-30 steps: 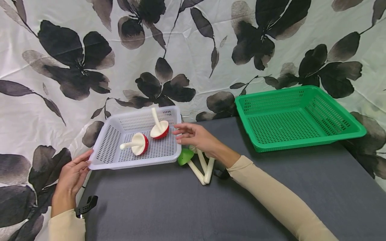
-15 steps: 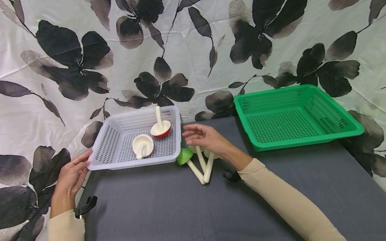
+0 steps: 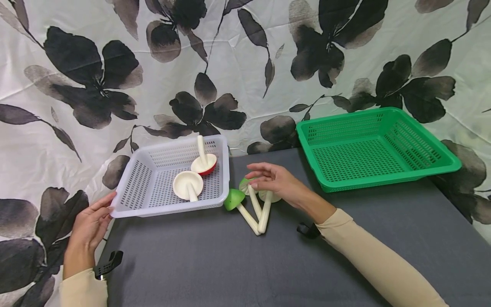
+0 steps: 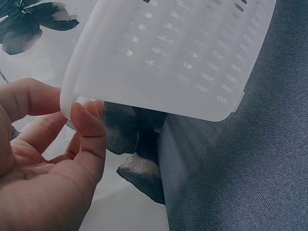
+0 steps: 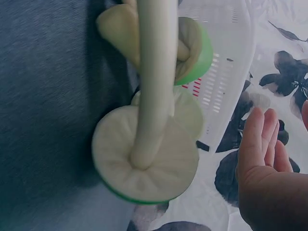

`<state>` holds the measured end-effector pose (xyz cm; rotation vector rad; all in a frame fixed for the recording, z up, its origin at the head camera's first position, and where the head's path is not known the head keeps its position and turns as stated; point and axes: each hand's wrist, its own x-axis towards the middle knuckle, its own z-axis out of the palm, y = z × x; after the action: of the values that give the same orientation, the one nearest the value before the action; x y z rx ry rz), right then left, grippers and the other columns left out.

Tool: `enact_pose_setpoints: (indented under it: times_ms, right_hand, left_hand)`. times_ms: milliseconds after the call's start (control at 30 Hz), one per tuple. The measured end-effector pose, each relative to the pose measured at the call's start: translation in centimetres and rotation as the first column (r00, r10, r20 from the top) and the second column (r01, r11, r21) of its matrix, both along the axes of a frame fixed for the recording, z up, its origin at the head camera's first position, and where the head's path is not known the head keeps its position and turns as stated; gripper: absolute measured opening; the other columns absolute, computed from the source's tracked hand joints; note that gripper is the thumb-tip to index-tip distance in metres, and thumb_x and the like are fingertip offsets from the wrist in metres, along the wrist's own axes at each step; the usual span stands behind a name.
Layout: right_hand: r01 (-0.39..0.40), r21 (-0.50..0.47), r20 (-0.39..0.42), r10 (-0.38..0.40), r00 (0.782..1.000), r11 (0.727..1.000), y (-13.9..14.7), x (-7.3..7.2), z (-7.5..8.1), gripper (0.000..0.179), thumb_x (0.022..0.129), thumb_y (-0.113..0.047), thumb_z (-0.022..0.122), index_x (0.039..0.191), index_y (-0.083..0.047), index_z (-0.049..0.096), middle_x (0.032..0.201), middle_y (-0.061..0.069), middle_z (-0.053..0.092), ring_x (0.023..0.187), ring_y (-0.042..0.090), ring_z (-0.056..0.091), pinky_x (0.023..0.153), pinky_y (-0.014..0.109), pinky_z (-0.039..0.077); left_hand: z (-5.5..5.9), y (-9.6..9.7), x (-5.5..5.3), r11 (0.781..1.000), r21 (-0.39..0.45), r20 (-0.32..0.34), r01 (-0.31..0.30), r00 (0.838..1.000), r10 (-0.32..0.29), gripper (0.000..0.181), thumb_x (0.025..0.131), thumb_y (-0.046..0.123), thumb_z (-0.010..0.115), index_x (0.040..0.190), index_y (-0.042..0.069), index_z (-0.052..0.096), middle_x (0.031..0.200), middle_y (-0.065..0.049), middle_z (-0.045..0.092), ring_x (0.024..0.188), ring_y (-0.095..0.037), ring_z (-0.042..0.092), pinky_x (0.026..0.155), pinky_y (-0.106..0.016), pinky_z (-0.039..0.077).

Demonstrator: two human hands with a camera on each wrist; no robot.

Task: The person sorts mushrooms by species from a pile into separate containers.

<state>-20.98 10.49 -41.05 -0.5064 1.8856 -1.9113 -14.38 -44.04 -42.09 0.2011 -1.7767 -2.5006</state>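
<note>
My left hand (image 3: 88,226) pinches the rim of a white perforated plastic basket (image 3: 168,209) at its near left corner; in the left wrist view, thumb and fingers sit on either side of that rim. Inside lie two toy mushrooms with red caps, one (image 3: 205,164) with its stem up, the other (image 3: 188,185) showing its cream underside. My right hand (image 3: 281,183) holds nothing, fingers extended, over three green-capped toy mushrooms (image 3: 234,199) lying on the table. The right wrist view shows a green-capped mushroom (image 5: 144,159) close up, apart from the hand (image 5: 269,163).
A green perforated basket (image 3: 383,184) stands at the back right of the dark grey table (image 3: 199,264). Behind the table hangs a white floral cloth (image 3: 245,72). A black strap (image 3: 308,230) shows below the right wrist, another (image 3: 109,263) beside the left.
My right hand has moved right, from the white basket's edge to over the green mushrooms. The nearer red mushroom has rolled rightward in the basket. My left hand stays on the rim.
</note>
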Motion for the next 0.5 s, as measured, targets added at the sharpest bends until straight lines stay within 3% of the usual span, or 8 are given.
enact_pose_setpoints:
  times_ms: [267,500]
  right_hand:
    - [-0.002,-0.014,0.007,0.002,1.000,1.000,1.5,0.3,-0.4,0.059,0.095,-0.012,0.071,0.150,-0.012,0.047,0.139,0.014,0.059,0.132,0.045,0.051,0.099,0.033,0.051]
    - [0.004,0.021,0.008,-0.005,1.000,1.000,2.3,0.8,-0.5,0.062,0.095,-0.016,0.073,0.150,-0.013,0.046,0.139,0.012,0.059,0.131,0.043,0.053,0.100,0.035,0.050]
  left_hand:
    - [0.1,-0.1,-0.1,1.000,-0.006,-0.002,0.001,1.000,-0.001,0.042,0.098,-0.013,0.053,0.137,0.001,0.061,0.121,0.004,0.073,0.104,-0.011,0.072,0.082,-0.025,0.057]
    - [-0.1,-0.1,-0.2,1.000,0.005,-0.021,0.017,1.000,-0.017,0.042,0.098,-0.015,0.050,0.135,-0.001,0.063,0.122,0.003,0.073,0.104,-0.012,0.072,0.082,-0.025,0.057]
